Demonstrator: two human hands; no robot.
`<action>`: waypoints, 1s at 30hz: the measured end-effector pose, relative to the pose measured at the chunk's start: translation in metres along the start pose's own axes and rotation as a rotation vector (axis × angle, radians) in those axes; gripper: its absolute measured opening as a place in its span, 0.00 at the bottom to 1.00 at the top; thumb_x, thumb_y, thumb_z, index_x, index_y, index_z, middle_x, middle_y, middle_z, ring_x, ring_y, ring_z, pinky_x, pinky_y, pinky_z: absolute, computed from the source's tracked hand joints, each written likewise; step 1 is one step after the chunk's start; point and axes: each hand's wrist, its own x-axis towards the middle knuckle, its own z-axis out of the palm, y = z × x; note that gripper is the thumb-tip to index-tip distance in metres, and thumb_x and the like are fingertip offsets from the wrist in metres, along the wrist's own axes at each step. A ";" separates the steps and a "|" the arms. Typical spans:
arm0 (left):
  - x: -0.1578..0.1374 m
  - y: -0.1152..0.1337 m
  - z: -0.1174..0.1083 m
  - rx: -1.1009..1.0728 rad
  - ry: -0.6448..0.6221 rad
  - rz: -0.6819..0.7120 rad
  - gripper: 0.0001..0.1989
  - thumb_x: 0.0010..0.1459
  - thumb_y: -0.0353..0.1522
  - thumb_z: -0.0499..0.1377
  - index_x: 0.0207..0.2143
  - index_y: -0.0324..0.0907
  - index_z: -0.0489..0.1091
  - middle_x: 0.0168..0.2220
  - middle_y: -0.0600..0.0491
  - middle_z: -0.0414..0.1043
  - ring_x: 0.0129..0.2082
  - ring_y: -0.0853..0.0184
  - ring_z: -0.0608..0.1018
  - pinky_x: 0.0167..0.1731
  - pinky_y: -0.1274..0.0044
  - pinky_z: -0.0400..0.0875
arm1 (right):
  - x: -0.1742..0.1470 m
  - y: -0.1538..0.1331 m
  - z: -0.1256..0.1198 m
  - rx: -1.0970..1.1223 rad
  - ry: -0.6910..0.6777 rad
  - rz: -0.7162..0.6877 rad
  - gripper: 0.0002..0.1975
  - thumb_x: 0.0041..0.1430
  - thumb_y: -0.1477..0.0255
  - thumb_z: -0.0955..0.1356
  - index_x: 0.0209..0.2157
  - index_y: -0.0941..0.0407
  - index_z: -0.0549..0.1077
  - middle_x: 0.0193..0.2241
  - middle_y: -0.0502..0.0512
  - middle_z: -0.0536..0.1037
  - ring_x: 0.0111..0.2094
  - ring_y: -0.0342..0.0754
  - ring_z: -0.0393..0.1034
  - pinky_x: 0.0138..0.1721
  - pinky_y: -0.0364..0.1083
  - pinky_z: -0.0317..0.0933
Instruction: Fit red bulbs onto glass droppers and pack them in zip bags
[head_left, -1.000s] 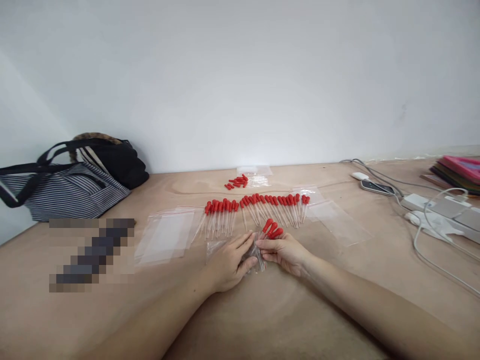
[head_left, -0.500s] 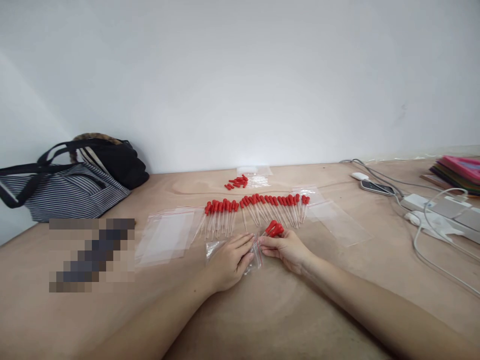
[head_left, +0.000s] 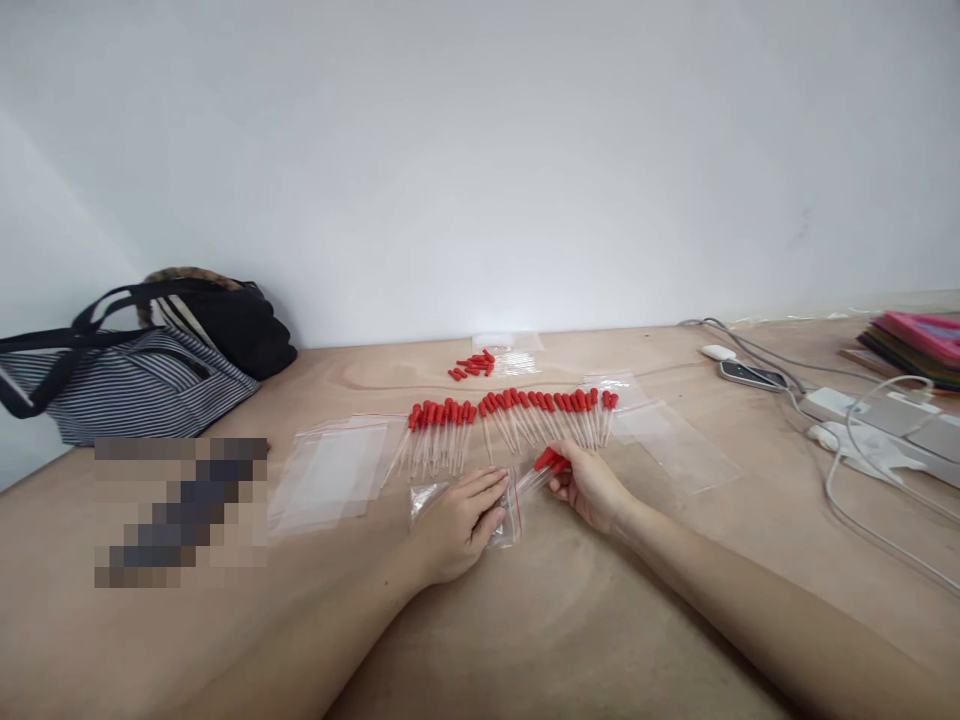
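Note:
My left hand (head_left: 469, 515) lies over a small clear zip-lock bag (head_left: 514, 512) with a red line along its mouth, thumb and fingers curled on the plastic. My right hand (head_left: 589, 485) grips several glass droppers (head_left: 534, 478) by their red rubber bulbs. Their clear tubes slant down to the left, with the tips at the bag's mouth. Whether the tips are inside I cannot tell. Just behind the hands lies a row of red-bulbed droppers (head_left: 442, 430), tips toward me.
Flat clear bags (head_left: 330, 475) lie left and more bags (head_left: 675, 445) right. Loose red bulbs (head_left: 474, 364) and thin clear tubes (head_left: 517, 362) sit at the back. A striped bag (head_left: 150, 380) stands far left; a power strip (head_left: 885, 420), cables and a phone-like device (head_left: 752, 375) are right.
My right hand has shifted its hold from the tubes up to the red bulbs, and the tubes now show between it and the bag. My left hand stays put.

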 end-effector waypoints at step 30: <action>-0.005 0.012 -0.020 -0.021 -0.241 -0.093 0.32 0.55 0.43 0.52 0.59 0.41 0.50 0.60 0.46 0.47 0.60 0.58 0.53 0.57 0.61 0.48 | -0.006 -0.021 -0.052 -1.024 -0.536 -0.683 0.10 0.53 0.69 0.65 0.38 0.54 0.72 0.34 0.53 0.74 0.31 0.43 0.67 0.32 0.43 0.61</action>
